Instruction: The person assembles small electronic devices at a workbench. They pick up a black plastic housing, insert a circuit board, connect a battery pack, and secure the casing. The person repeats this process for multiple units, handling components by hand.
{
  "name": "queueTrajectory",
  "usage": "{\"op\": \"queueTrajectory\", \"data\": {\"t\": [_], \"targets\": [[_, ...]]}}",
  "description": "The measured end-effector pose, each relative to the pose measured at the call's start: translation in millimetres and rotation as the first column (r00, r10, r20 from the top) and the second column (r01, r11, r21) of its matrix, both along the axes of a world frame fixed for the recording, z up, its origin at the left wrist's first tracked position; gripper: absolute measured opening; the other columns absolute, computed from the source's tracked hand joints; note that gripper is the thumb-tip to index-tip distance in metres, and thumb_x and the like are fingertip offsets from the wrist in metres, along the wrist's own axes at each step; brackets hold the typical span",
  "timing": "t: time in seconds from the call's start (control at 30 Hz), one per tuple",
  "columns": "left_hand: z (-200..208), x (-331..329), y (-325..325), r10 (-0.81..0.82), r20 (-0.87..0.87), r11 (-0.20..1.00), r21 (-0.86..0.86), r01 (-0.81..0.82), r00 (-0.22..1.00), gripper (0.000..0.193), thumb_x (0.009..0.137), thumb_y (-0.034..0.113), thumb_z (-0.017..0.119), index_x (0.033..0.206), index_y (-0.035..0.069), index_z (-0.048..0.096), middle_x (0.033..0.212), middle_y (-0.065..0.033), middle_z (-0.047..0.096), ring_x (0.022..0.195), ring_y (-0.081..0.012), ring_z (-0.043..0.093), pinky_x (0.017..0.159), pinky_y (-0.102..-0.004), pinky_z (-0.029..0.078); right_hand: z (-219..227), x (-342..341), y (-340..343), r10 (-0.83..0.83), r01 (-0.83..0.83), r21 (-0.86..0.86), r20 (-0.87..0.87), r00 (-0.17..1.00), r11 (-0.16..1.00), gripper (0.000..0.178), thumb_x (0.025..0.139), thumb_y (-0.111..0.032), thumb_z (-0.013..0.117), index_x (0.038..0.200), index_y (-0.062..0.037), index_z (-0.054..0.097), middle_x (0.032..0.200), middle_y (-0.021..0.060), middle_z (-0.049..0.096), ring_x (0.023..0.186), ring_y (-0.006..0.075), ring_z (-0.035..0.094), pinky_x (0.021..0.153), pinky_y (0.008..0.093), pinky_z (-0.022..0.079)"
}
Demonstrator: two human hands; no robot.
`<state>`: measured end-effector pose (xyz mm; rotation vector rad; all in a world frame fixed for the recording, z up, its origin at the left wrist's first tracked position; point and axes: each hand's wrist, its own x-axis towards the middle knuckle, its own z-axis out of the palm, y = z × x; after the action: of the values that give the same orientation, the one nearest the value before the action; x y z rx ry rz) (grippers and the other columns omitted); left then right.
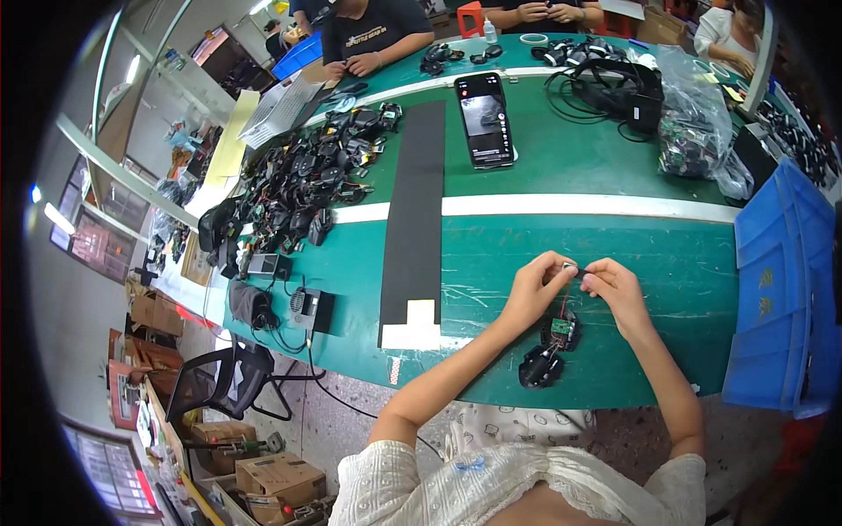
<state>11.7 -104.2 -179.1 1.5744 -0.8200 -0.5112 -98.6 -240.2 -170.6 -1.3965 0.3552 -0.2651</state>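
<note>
Over the green table, my left hand [531,294] and my right hand [621,294] meet with their fingertips pinched. Between them is a small dark piece [577,272], mostly covered by the fingers, too small to name. Thin red wires [563,305] run down from it to a green circuit board [560,327] in an opened black plastic housing. Next to that board, closer to me, lies another black housing part [539,367], joined to it by thin wires.
A black mat strip [414,202] with pale yellow paper lies to the left, beyond it a heap of black devices [303,171]. A phone [485,120] stands ahead. Blue crates [781,289] border the right. A bagged pile of boards [688,145] sits far right; people work across the table.
</note>
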Motion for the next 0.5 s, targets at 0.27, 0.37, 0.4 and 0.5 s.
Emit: {"op": "queueTrajectory", "data": {"t": [0.27, 0.37, 0.4, 0.5], "targets": [[-5, 10, -1, -0.208, -0.236, 0.978, -0.082, 0.194, 0.949, 0.018, 0.091, 0.016, 0.052, 0.096, 0.0, 0.057, 0.086, -0.001, 0.056, 0.08, -0.0054, 0.05, 0.072, -0.0207, 0.042, 3, 1, -6, 0.038, -0.038, 0.02, 0.006, 0.999, 0.999, 0.009, 0.085, -0.01, 0.057, 0.088, -0.0023, 0.055, 0.076, 0.0025, 0.059, 0.072, 0.0068, 0.053, 0.064, 0.0198, 0.038], [-4, 9, -2, -0.221, -0.272, 0.975, -0.09, 0.204, 0.937, 0.018, 0.092, 0.017, 0.05, 0.095, 0.0, 0.057, 0.087, -0.0006, 0.056, 0.082, -0.0056, 0.049, 0.074, -0.021, 0.041, 6, 1, -10, 0.062, -0.063, 0.029, 0.009, 0.998, 0.998, 0.008, 0.085, -0.011, 0.058, 0.086, -0.0028, 0.055, 0.075, 0.0031, 0.059, 0.071, 0.0069, 0.053, 0.063, 0.0199, 0.037], [-4, 9, -2, -0.222, -0.277, 0.974, -0.108, 0.199, 0.935, 0.018, 0.092, 0.017, 0.051, 0.095, 0.0, 0.057, 0.087, -0.0005, 0.056, 0.081, -0.0053, 0.049, 0.073, -0.0207, 0.041, 6, 0, -11, 0.065, -0.065, 0.039, 0.004, 0.998, 0.997, 0.008, 0.085, -0.011, 0.058, 0.086, -0.003, 0.056, 0.075, 0.0033, 0.059, 0.07, 0.007, 0.053, 0.063, 0.0199, 0.037], [-5, 8, 0, -0.228, -0.295, 0.971, -0.14, 0.194, 0.928, 0.017, 0.092, 0.016, 0.051, 0.095, 0.0, 0.057, 0.086, -0.0004, 0.056, 0.08, -0.005, 0.05, 0.072, -0.0205, 0.042, 6, 0, -11, 0.069, -0.069, 0.058, 0.001, 0.998, 0.996, 0.007, 0.084, -0.009, 0.058, 0.085, -0.0028, 0.056, 0.074, 0.0039, 0.06, 0.07, 0.0073, 0.053, 0.063, 0.0201, 0.037]]}}
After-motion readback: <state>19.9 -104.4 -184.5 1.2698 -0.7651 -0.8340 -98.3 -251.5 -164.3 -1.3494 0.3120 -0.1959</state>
